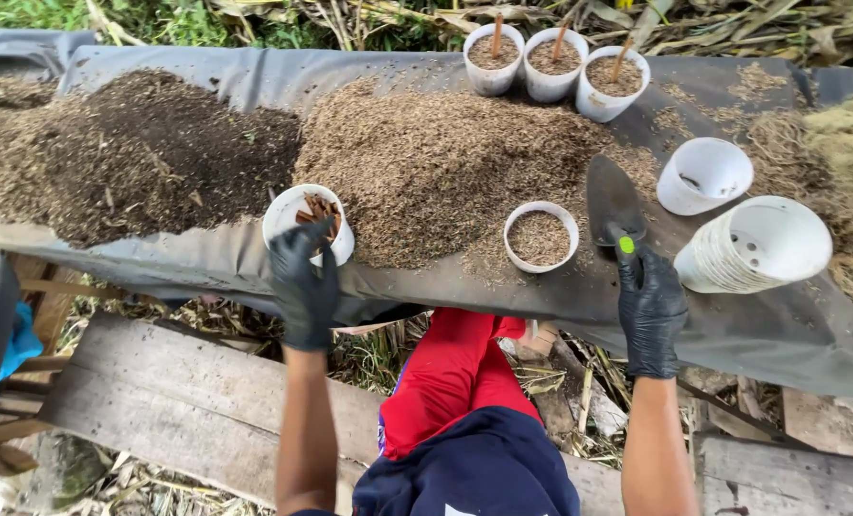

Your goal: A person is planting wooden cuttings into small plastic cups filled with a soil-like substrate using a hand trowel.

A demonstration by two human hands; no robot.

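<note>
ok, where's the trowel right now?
In the head view the trowel is right of centre on the dark sheet, held by the right hand, its blade between the filled white pot and the stack of empty pots.

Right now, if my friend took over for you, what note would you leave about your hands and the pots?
Left hand: gloved, gripping a white pot with some brown bits inside.
Right hand: gloved, holding a trowel, blade flat on the black sheet.
Done: three filled pots with sticks stand at the back; one filled pot sits without a stick.
Left: the held pot, an empty pot and a stack of pots on its side.
</note>
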